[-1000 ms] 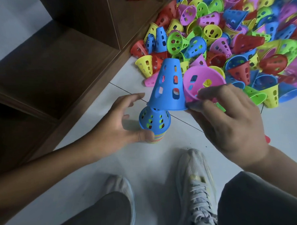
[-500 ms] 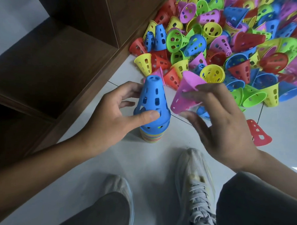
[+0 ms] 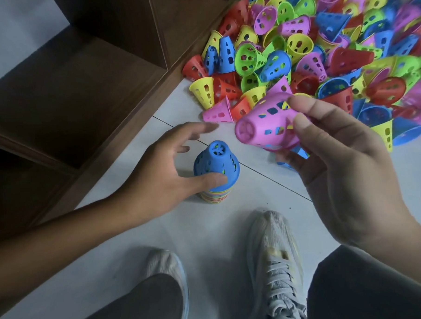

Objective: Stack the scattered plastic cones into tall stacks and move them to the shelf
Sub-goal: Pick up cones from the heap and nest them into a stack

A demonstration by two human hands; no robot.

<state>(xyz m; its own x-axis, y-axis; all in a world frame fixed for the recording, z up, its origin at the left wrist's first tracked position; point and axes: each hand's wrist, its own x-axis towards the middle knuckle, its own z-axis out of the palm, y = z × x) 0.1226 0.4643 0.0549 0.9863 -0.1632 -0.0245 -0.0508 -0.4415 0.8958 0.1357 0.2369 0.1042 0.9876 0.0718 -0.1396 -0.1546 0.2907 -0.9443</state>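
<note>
Overhead, pink cone (image 3: 267, 125) in right hand (image 3: 345, 177), left hand (image 3: 162, 176) on stack (image 3: 215, 166).

Stack (image 3: 216, 173) upright on floor (image 3: 254, 193), shelf (image 3: 81, 97) left, loose cone pile (image 3: 320, 46) behind-right, shoes (image 3: 274, 265) in front.
</note>
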